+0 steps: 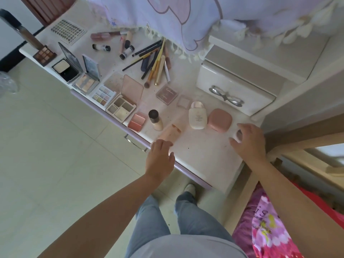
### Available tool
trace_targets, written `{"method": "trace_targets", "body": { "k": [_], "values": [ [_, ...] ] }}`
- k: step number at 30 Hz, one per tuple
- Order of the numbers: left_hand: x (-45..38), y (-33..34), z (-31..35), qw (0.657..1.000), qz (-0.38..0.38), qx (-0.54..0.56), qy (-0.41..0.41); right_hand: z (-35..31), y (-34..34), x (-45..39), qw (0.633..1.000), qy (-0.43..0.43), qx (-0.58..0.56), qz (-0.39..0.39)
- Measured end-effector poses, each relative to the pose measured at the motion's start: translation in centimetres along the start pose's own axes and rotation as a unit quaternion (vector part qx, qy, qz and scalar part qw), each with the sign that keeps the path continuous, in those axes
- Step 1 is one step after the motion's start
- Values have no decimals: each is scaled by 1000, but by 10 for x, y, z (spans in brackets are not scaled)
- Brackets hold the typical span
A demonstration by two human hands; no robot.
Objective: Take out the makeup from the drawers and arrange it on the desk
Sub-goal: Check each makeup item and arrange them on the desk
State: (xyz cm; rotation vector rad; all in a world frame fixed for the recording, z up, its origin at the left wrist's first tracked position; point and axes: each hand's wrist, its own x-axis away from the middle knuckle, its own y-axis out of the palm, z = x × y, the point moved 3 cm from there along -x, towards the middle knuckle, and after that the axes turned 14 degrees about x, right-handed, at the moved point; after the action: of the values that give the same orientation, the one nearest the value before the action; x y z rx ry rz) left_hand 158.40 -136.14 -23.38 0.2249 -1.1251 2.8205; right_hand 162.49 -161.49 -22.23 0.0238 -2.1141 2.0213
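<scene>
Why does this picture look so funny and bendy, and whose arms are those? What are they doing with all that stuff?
A person wears a wide camera on the head, so you look down past their own arms; the wide lens bends the edges. On the white desk lie makeup things: open palettes, a pile of brushes and pencils, a white bottle and a pink compact. The left hand reaches to a peach tube lying flat; its fingers touch the tube's end. The right hand holds a small white thing, too hidden to name.
</scene>
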Motion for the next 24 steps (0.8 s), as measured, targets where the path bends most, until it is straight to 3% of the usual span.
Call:
{"method": "trace_targets", "body": {
  "k": [4,7,9,10,12,14,16,20,24],
  "values": [
    [6,21,20,997,-55,37,42,17,11,-10,993,23,-12,-112],
    [4,31,35,995,-65,51,63,19,8,-8,992,22,-58,-114],
    [-1,36,46,993,-71,48,85,18,1,-2,976,59,-171,-124],
    [-5,37,53,992,-66,51,95,16,-4,4,944,97,-281,-143],
    [-12,35,69,990,-49,67,117,7,-17,17,818,158,-513,-208],
    [-15,29,90,982,-38,98,158,-1,-31,29,715,149,-632,-259],
    [-12,23,110,964,-35,115,238,-8,-43,41,662,111,-683,-288],
    [-2,16,134,926,-24,65,371,-23,-49,58,646,96,-692,-307],
    [4,16,136,924,-38,50,377,-32,-42,68,705,180,-622,-290]
  ]
}}
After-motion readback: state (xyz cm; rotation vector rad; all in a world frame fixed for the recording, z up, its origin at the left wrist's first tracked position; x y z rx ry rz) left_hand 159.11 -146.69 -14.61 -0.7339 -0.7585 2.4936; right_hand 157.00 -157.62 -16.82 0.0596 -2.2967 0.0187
